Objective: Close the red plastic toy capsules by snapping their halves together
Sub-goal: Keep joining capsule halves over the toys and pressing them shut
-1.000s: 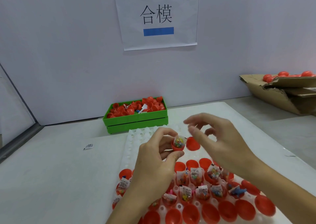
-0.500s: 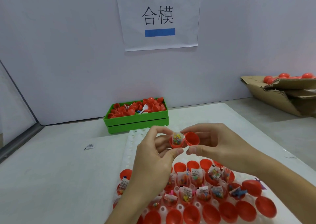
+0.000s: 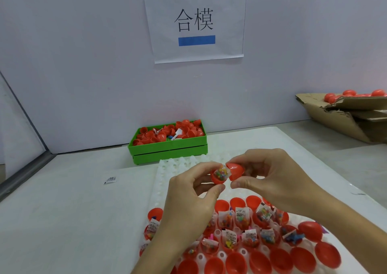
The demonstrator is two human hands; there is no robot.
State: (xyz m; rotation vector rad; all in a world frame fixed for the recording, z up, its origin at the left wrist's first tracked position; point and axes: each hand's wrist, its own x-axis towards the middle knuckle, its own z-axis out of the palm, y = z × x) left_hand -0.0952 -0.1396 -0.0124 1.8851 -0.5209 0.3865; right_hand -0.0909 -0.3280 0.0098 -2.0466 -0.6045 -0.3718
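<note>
- Head view: the left hand (image 3: 189,198) pinches the lower capsule half (image 3: 217,180) between thumb and fingertips; a clear packet of coloured bits (image 3: 221,173) stands out of its open mouth.
- The right hand (image 3: 278,174) pinches the upper capsule half (image 3: 236,170) between thumb and forefinger, its open side tilted toward the packet. The two red halves touch at the rim, but they are not joined.
- Both grips are narrow and closed on their halves, held together above the desk (image 3: 62,211).
- Below the grip, a white tray (image 3: 165,173) with round pockets holds rows of open red halves (image 3: 240,221), many with packets standing in them. The rows closest to the person hold empty red halves (image 3: 280,260).
- Hidden or unclear: the left forearm covers part of the tray's left rows; the print on the packets is too small to read; the lower edge cuts off the front row.
- Beyond the grip, a green crate (image 3: 169,150) filled with loose red halves stands against the wall.
- Left of the grip, a small white packet (image 3: 110,179) lies alone on the desk.
- Far right of the grip, a torn cardboard box (image 3: 343,114) holds closed red capsules (image 3: 349,93).
- On the pale wall above hangs a paper sign (image 3: 194,20) with two black characters and blue bars.
</note>
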